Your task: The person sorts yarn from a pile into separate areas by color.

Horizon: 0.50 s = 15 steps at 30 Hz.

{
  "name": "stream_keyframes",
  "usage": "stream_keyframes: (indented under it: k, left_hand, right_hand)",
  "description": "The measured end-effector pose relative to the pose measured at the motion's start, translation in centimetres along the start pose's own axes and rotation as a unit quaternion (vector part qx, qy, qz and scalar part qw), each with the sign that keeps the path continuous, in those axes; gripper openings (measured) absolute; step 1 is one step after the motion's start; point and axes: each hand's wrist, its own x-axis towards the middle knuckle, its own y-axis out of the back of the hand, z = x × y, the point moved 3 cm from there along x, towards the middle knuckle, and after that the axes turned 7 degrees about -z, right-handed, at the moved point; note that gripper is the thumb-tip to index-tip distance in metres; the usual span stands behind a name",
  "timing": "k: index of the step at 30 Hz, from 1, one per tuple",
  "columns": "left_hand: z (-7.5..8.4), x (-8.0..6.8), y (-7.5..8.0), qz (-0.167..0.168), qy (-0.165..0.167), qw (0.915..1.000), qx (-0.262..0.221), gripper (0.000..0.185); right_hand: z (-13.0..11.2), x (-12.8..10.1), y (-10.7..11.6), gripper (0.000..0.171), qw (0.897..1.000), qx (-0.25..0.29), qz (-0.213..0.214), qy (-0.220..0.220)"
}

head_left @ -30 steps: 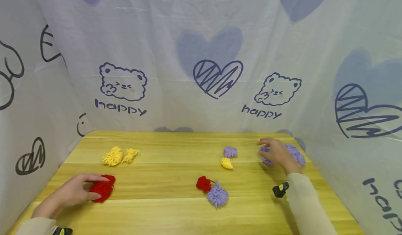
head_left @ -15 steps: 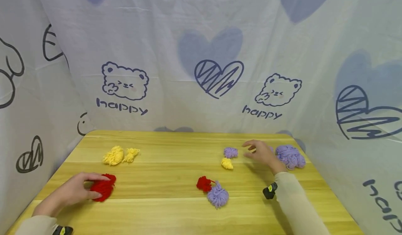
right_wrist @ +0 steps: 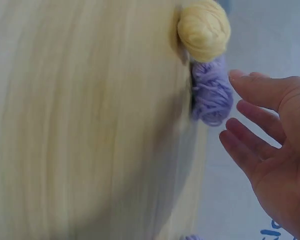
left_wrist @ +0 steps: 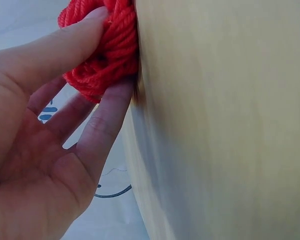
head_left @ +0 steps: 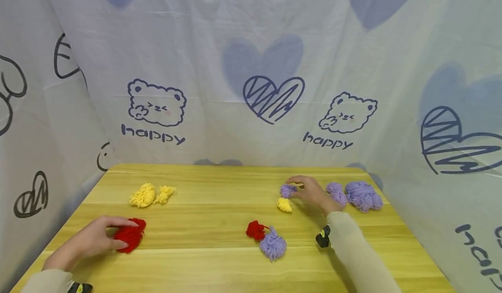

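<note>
right hand [head_left: 312, 192] reaches small purple yarn ball [head_left: 287, 191]; left hand [head_left: 91, 240] pinches red yarn [head_left: 130, 234].

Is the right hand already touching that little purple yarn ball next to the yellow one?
Apart. The right wrist view shows the right hand with open fingers just short of the small purple yarn ball, with a slim gap between them.

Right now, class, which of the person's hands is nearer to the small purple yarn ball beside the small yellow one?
Right. The right hand reaches the small purple yarn ball, fingers open; the left hand grips the red yarn bundle across the table.
</note>
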Motion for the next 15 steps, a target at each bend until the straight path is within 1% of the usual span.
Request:
stream_keyframes:
  k: [3, 9, 12, 15]
  left_hand:
    - [-0.05, -0.1, -0.08, 0.0, -0.002, 1.0, 0.0, 0.051]
    - [-0.09, -0.17, -0.19, 0.001, -0.002, 1.0, -0.002, 0.051]
    - [-0.13, -0.14, -0.14, 0.0, -0.001, 1.0, -0.005, 0.052]
    - [-0.22, -0.07, -0.03, -0.002, -0.003, 1.0, -0.006, 0.052]
  right_hand:
    - [0.05, 0.43, -0.54, 0.036, 1.0, -0.003, -0.003, 0.017]
    - [0.0, 0.3, -1.11, 0.03, 0.999, -0.031, -0.011, 0.021]
    - [-0.09, 0.13, -1.08, 0.029, 0.999, -0.039, -0.013, 0.012]
    - [-0.13, -0.06, -0.98, 0.03, 0.999, -0.047, -0.016, -0.007]
